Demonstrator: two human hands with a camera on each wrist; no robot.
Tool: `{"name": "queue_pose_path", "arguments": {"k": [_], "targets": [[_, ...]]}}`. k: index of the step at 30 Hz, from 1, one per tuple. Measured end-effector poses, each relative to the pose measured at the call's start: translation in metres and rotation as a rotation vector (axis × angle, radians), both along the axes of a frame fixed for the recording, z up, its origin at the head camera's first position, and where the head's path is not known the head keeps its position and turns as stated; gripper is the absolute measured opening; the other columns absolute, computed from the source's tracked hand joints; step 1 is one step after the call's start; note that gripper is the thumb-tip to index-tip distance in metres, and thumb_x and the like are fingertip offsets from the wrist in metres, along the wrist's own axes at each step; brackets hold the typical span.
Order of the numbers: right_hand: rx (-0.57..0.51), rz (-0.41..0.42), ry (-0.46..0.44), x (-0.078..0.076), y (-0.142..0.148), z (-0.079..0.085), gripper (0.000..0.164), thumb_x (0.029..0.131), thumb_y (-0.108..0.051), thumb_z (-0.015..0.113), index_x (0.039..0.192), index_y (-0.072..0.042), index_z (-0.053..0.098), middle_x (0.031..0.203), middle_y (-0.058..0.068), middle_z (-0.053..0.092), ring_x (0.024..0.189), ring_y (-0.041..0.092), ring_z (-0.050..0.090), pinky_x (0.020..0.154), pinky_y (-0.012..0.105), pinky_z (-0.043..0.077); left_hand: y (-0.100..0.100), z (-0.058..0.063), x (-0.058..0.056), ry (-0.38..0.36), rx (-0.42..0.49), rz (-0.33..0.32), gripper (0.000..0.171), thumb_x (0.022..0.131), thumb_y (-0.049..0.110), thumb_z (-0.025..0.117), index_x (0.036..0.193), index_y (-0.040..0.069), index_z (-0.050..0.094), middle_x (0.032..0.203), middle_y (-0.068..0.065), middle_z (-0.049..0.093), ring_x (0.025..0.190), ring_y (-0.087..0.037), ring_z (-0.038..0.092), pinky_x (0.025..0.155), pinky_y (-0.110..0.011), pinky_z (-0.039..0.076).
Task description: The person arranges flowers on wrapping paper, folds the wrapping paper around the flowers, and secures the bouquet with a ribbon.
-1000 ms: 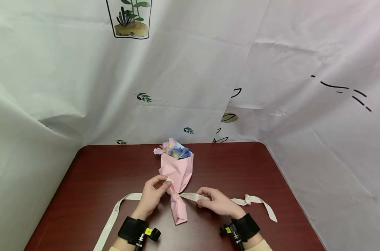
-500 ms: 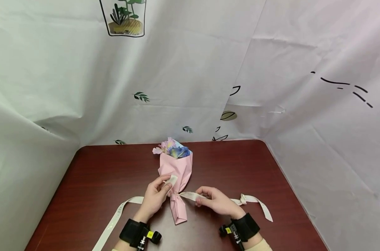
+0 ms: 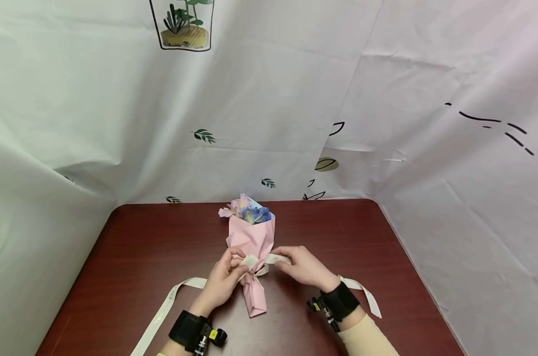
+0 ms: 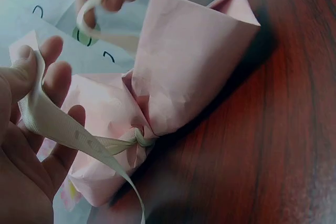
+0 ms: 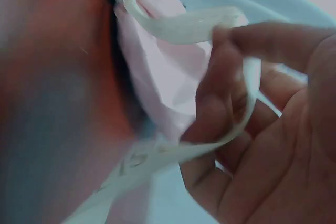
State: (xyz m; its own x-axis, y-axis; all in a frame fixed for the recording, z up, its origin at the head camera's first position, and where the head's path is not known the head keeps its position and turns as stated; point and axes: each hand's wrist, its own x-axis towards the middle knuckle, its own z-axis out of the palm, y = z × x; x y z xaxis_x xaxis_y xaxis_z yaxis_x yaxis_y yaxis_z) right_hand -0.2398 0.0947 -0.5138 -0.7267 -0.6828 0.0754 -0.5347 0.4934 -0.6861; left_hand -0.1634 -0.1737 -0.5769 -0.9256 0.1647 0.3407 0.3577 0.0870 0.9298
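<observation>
A bouquet in pink wrapping paper (image 3: 247, 236) lies on the table, its pink and blue flowers (image 3: 251, 213) toward the back. A cream ribbon (image 4: 97, 150) is knotted round its narrow waist, as the left wrist view shows. On the left of the waist, my left hand (image 3: 222, 279) pinches a length of this ribbon between thumb and fingers, making a fold. My right hand (image 3: 305, 267) pinches the other length, at the bouquet's right side. In the right wrist view that ribbon (image 5: 194, 24) bends through the fingers (image 5: 215, 93) and trails down.
One ribbon tail (image 3: 162, 311) runs left to the table's front, another (image 3: 364, 291) lies right of the right wrist. The dark red-brown table (image 3: 331, 227) meets a white printed curtain (image 3: 260, 99) at the back and sides.
My right hand has moved left and up toward the bouquet's waist, bringing its ribbon length along. A fold of ribbon has risen in my left hand, which stays nearly in place.
</observation>
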Motion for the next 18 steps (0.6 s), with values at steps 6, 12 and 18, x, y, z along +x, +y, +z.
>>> {"name": "queue_pose_path", "arguments": {"k": [6,12,18], "targets": [[0.156,-0.008,0.328,-0.018,-0.038,0.033,0.009,0.101,-0.014,0.082,0.109,-0.019,0.083,0.095,-0.008,0.079,0.077,0.006,0.065,0.072,0.031,0.057,0.002,0.002,0.003,0.016,-0.038,-0.006,0.008,0.11,-0.003,0.062,0.115,0.0,0.057,0.094,-0.02,0.08,0.07,-0.03,0.071,0.066,-0.022,0.053],[0.273,0.068,0.477,-0.026,-0.078,0.056,0.009,0.099,-0.017,0.086,0.107,-0.021,0.087,0.097,-0.009,0.082,0.079,0.008,0.071,0.065,0.028,0.056,0.002,0.006,0.005,-0.031,-0.082,0.073,0.005,0.105,0.002,0.074,0.104,0.006,0.071,0.086,-0.009,0.076,0.061,-0.006,0.061,0.055,-0.02,0.049],[0.295,0.219,0.469,-0.029,-0.111,0.062,0.015,0.098,-0.014,0.086,0.111,-0.02,0.084,0.101,-0.009,0.081,0.081,0.006,0.068,0.071,0.023,0.053,0.001,0.009,0.007,-0.042,-0.126,0.155,0.009,0.098,0.005,0.085,0.096,0.012,0.079,0.089,-0.002,0.074,0.057,-0.004,0.059,0.049,-0.024,0.049]]}}
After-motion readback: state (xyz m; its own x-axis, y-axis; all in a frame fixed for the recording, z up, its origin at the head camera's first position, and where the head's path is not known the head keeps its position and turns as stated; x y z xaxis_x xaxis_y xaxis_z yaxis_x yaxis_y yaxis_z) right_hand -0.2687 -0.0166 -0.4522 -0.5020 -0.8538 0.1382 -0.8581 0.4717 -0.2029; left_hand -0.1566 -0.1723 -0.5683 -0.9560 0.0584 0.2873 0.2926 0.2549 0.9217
